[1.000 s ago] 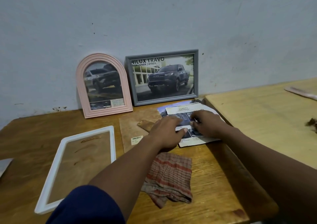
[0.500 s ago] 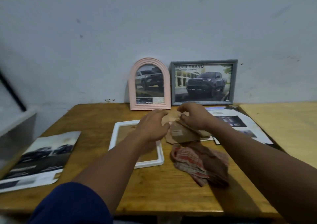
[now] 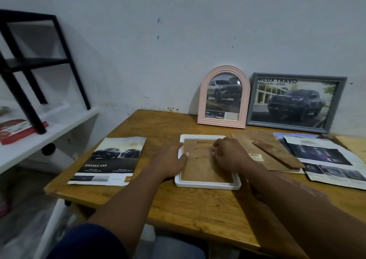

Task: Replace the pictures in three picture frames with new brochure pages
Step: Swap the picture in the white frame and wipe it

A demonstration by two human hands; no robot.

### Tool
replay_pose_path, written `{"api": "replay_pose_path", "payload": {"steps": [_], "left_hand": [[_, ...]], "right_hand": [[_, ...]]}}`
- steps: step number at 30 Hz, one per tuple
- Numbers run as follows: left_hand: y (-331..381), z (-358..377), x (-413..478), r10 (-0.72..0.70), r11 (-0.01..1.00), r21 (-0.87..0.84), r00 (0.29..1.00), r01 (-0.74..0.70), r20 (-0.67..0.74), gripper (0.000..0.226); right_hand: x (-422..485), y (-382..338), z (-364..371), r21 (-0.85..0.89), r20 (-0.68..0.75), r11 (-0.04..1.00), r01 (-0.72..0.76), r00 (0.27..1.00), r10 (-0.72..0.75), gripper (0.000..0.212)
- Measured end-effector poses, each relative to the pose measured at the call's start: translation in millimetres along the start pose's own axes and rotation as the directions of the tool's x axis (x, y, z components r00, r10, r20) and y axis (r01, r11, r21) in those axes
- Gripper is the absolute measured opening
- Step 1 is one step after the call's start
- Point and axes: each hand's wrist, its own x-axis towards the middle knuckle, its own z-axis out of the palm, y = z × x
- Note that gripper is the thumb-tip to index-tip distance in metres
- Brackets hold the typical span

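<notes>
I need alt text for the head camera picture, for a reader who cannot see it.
Both hands, left hand and right hand, rest on an empty white frame lying flat on a wooden table. A brochure page lies left; a pink arched frame and a grey frame lean against the wall.

Readable in large pale capitals across the top of the picture in the grey frame (image 3: 297, 101), at 2 o'clock on the table (image 3: 198, 209): "HILUX TRAVO", with a smaller line beneath too blurred to make out. Printed in white on the dark lower band of the brochure page (image 3: 111, 160) at 9 o'clock: "DOUBLE CAB", finer lines below illegible. Heading on the white brochure sheet (image 3: 324, 155) at 3 o'clock too blurred to read. Small print on the label (image 3: 255, 157) of the brown backing board (image 3: 271, 149) likewise unreadable.
</notes>
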Motion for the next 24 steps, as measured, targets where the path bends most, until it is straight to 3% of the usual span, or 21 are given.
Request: {"api": "replay_pose_path", "payload": {"steps": [5, 11, 17, 21, 24], "left_hand": [[-2, -9, -3, 0.036, 0.999, -0.022, 0.999, -0.036, 0.001, 0.059], [-18, -38, -10, 0.024, 1.0, 0.0, 0.993, -0.025, -0.115, 0.053], [-100, -72, -35, -0.138, 0.985, 0.062, 0.953, 0.16, -0.269, 0.056], [-145, -84, -56, -0.257, 0.923, 0.197, 0.912, 0.329, -0.318, 0.059], [-165, -90, -65, -0.328, 0.898, 0.197, 0.895, 0.395, -0.301, 0.057]], "right_hand": [[-1, -4, -1, 0.042, -0.002, 0.998, -0.048, 0.999, 0.048, 0.037], [12, -45, -7, 0.007, -0.181, 0.999, -0.049, 0.982, 0.05, 0.034], [24, -155, 19, 0.245, 0.037, 0.955, 0.169, 0.982, -0.184, 0.048], [26, -203, 61, 0.248, 0.17, 0.946, 0.21, 0.952, -0.256, 0.07], [30, -216, 85, 0.153, 0.213, 0.961, 0.229, 0.942, -0.259, 0.084]]}}
